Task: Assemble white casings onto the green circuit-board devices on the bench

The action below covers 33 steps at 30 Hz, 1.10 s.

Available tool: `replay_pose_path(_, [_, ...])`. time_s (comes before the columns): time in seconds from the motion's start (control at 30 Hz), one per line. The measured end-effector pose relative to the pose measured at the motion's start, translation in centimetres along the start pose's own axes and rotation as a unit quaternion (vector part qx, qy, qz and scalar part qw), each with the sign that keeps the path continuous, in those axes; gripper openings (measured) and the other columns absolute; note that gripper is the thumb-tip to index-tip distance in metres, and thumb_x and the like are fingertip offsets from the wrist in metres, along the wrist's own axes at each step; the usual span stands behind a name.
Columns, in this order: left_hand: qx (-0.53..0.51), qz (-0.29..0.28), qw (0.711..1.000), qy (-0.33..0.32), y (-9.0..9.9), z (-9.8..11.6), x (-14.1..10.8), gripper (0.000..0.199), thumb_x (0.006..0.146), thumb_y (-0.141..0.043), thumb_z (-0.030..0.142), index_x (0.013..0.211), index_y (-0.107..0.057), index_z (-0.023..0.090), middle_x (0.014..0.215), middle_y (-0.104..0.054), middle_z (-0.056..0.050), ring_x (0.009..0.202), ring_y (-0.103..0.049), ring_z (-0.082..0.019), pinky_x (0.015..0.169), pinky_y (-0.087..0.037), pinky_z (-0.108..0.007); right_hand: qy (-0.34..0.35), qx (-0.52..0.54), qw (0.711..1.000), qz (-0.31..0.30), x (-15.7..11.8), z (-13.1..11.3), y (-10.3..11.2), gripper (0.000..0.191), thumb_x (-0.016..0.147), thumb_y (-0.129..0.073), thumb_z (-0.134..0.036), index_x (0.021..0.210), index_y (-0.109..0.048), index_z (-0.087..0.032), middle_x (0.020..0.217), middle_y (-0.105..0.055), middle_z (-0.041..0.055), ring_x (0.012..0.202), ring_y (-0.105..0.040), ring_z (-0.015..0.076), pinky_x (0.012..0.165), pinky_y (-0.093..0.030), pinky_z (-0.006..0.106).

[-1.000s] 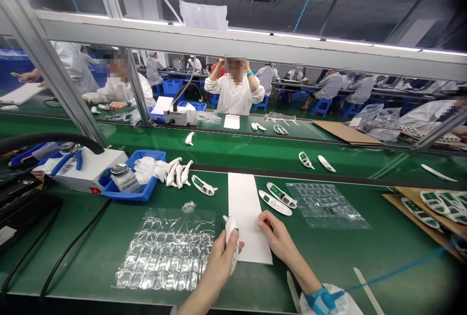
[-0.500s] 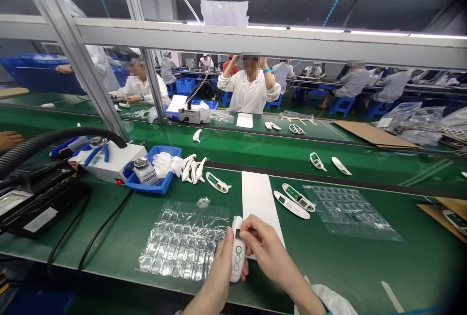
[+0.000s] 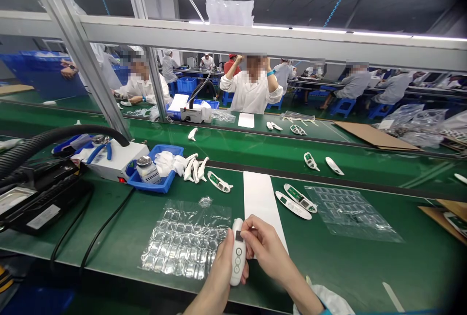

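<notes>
Wrapped in my left hand (image 3: pixel 218 268) is a white handheld device (image 3: pixel 238 259) with a small dark screen and three round buttons on its face, held upright near the table's front edge. My right hand (image 3: pixel 264 242) is closed, thumb and fingertips pinched at the screen's right edge. Whatever is between those fingertips, if anything, is hidden. To the left lies a clear plastic sheet of square pockets (image 3: pixel 178 242). Under and behind the right hand runs a strip of white paper (image 3: pixel 260 198). Beyond it rest an opened housing half with a green circuit board (image 3: pixel 297 195) and a white cover (image 3: pixel 293 206).
A blue tray (image 3: pixel 155 186) holds a glass-and-metal jar (image 3: pixel 148 171) and white cloths. White shell parts (image 3: pixel 195 169) and another board-filled housing (image 3: pixel 219 182) lie nearby. Behind runs a green conveyor belt (image 3: pixel 248 152). A second pocket sheet (image 3: pixel 350 210) lies right. Co-workers sit opposite.
Parts on the conveyor belt have slid a little to the left. Both hands keep nearly the same pose on the device; the camera view has shifted slightly.
</notes>
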State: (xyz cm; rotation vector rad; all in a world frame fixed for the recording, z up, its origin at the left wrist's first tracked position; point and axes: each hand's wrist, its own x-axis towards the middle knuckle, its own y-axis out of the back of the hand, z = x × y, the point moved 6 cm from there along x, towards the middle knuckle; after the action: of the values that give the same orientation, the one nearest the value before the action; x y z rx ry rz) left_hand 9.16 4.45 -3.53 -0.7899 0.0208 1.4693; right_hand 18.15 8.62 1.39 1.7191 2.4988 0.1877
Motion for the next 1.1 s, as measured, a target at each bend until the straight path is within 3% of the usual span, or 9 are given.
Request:
replay_pose_path(0.37, [0.014,0.013,1.000,-0.005,0.3,0.0,-0.3,0.062,0.081,-0.035,0.073,0.085,-0.055,0.015,0.049,-0.053,0.004,0.041,-0.047,-0.010,0.043,-0.035,-0.021,0.004,-0.032,0.999,0.014,-0.2,0.1,-0.1,0.017,0.091,-0.050,-0.032,0.078,-0.049,-0.021,0.058,-0.048,-0.0056,0.049,-0.048,0.0111,0.048,-0.041,0.023])
replay_pose_path(0.47, [0.053,0.010,0.997,-0.052,0.0,0.7,-0.5,0.055,0.082,-0.041,0.069,0.087,-0.055,0.015,0.050,-0.049,0.006,0.040,-0.044,-0.009,0.041,-0.033,-0.019,-0.011,-0.018,0.999,0.024,-0.4,0.5,-0.3,0.017,0.090,-0.054,-0.034,0.080,-0.048,-0.022,0.058,-0.050,-0.0058,0.049,-0.051,0.0118,0.048,-0.042,0.023])
replay_pose_path(0.63, [0.124,0.005,0.987,-0.099,0.2,1.2,-0.3,0.051,0.083,-0.043,0.067,0.067,-0.050,0.018,0.042,-0.041,0.008,0.030,-0.035,-0.006,0.030,-0.023,-0.017,-0.029,0.089,0.996,0.013,-0.1,1.1,-1.1,0.022,0.090,-0.052,-0.043,0.085,-0.045,-0.023,0.047,-0.046,-0.0088,0.044,-0.050,0.0121,0.046,-0.042,0.023])
replay_pose_path(0.7, [0.122,0.004,0.988,-0.094,0.5,0.9,-0.1,0.053,0.084,-0.038,0.067,0.066,-0.049,0.019,0.040,-0.041,0.007,0.028,-0.033,-0.006,0.030,-0.022,-0.017,-0.005,0.085,0.996,0.025,0.0,0.8,-1.1,0.021,0.091,-0.051,-0.043,0.090,-0.048,-0.023,0.056,-0.051,-0.0061,0.047,-0.049,0.0111,0.048,-0.043,0.023])
replay_pose_path(0.8, [0.130,0.011,0.987,-0.092,1.1,0.6,-0.2,0.053,0.082,-0.039,0.070,0.072,-0.052,0.019,0.042,-0.045,0.007,0.030,-0.035,-0.007,0.031,-0.022,-0.017,0.036,0.045,0.998,0.019,-0.1,-0.3,-0.8,0.023,0.088,-0.058,-0.041,0.103,-0.057,-0.023,0.097,-0.055,0.0043,0.064,-0.053,0.0118,0.050,-0.046,0.022])
replay_pose_path(0.9, [0.194,-0.009,0.979,-0.059,1.4,0.1,-0.4,0.060,0.080,-0.033,0.074,0.075,-0.055,0.019,0.044,-0.048,0.005,0.033,-0.041,-0.011,0.033,-0.027,-0.021,0.024,0.046,0.996,-0.068,-0.1,-1.0,-0.8,0.025,0.084,-0.061,-0.043,0.100,-0.065,-0.023,0.102,-0.051,0.0052,0.064,-0.053,0.0111,0.047,-0.046,0.021])
replay_pose_path(1.0, [0.280,0.018,0.954,-0.105,1.9,1.9,-0.8,0.059,0.082,-0.034,0.070,0.086,-0.062,0.019,0.066,-0.064,-0.005,0.060,-0.061,-0.021,0.057,-0.049,-0.030,0.014,0.019,0.993,-0.115,0.9,-1.3,0.6,0.024,0.081,-0.064,-0.042,0.088,-0.068,-0.020,0.092,-0.055,0.0030,0.056,-0.052,0.0085,0.045,-0.045,0.020])
replay_pose_path(1.03, [0.295,0.042,0.944,-0.143,2.2,3.1,-1.0,0.057,0.082,-0.036,0.069,0.097,-0.062,0.020,0.086,-0.068,-0.009,0.081,-0.065,-0.025,0.073,-0.051,-0.033,0.012,-0.003,0.995,-0.096,1.9,-1.2,1.7,0.024,0.079,-0.066,-0.042,0.086,-0.067,-0.019,0.089,-0.057,0.0028,0.055,-0.053,0.0089,0.044,-0.045,0.020])
replay_pose_path(1.1, [0.296,0.089,0.932,-0.188,2.8,5.3,-1.3,0.059,0.083,-0.038,0.067,0.120,-0.054,0.024,0.126,-0.059,-0.011,0.119,-0.052,-0.030,0.099,-0.041,-0.040,0.003,-0.039,0.999,-0.019,5.0,-0.5,4.7,0.028,0.076,-0.068,-0.043,0.087,-0.064,-0.017,0.079,-0.059,0.0014,0.052,-0.057,0.0111,0.041,-0.046,0.021])
